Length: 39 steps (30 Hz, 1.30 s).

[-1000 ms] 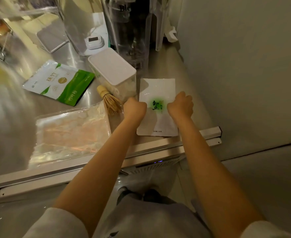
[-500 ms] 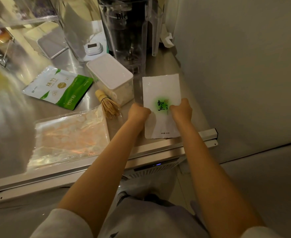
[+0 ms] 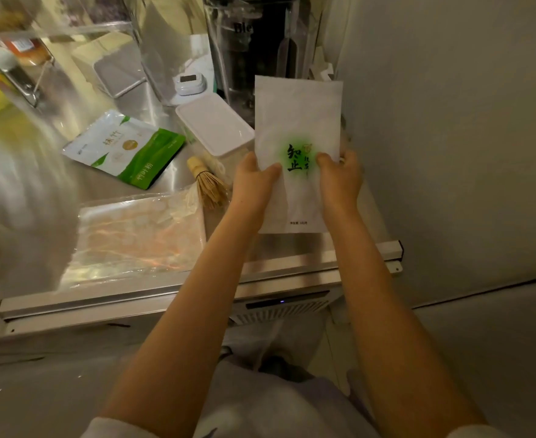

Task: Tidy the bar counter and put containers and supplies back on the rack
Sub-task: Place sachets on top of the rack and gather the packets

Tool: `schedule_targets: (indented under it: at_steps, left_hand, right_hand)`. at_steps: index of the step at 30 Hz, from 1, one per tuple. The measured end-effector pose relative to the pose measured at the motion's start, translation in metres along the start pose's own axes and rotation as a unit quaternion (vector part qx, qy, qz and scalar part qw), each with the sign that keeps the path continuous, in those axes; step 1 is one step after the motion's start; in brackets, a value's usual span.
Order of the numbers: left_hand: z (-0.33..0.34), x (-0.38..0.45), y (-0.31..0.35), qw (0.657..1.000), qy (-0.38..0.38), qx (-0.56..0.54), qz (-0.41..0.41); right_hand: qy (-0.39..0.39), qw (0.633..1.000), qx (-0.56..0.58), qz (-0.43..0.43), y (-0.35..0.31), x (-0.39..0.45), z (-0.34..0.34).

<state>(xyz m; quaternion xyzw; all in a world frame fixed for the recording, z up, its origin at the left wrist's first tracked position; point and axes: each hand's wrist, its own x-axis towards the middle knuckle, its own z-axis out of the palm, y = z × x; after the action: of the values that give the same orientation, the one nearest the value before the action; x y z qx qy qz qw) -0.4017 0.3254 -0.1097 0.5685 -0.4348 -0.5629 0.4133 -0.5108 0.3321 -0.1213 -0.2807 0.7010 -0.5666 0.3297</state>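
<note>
A white pouch (image 3: 298,121) with a green mark and black characters is raised off the steel counter (image 3: 70,184), tilted up towards me. My left hand (image 3: 254,181) grips its left edge, thumb on the front. My right hand (image 3: 339,175) grips its right edge the same way. A green-and-white pouch (image 3: 124,148) lies flat on the counter to the left. Beside it stand a white lidded box (image 3: 214,124) and a bamboo whisk (image 3: 208,183).
A clear plastic bag (image 3: 137,235) lies near the counter's front edge (image 3: 134,295). A blender jar (image 3: 247,42) and a small white timer (image 3: 189,82) stand at the back. A wire rack (image 3: 17,77) is at far left. A wall (image 3: 450,137) closes the right side.
Both hands have lifted the white pouch from lying flat on the counter and tilted it upright; my thumbs now press its front.
</note>
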Motion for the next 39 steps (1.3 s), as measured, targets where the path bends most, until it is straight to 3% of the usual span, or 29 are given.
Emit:
schedule_targets:
  at_steps: [14,23,31,36,39]
  left_hand:
    - [-0.145,0.016,0.015,0.991,0.102,-0.085,0.030]
    - [-0.267,0.077,0.009,0.990,0.121,0.023,-0.072]
    - [-0.309,0.115,-0.003,0.983,0.110,0.026,-0.146]
    - [-0.314,0.142,-0.017,0.980,0.104,-0.006,-0.167]
    - [-0.310,0.154,-0.026,0.977,0.120,-0.016,-0.177]
  right_hand:
    - [-0.140,0.981,-0.049,-0.127,-0.046,-0.056,0.131]
    - [-0.160,0.973,-0.114,-0.119,-0.043,-0.078,0.262]
    - [-0.169,0.962,-0.194,-0.096,-0.021,-0.067,0.323]
    - [-0.157,0.938,-0.297,-0.084,-0.008,-0.043,0.345]
    - [-0.128,0.889,-0.425,-0.115,0.002,-0.029,0.351]
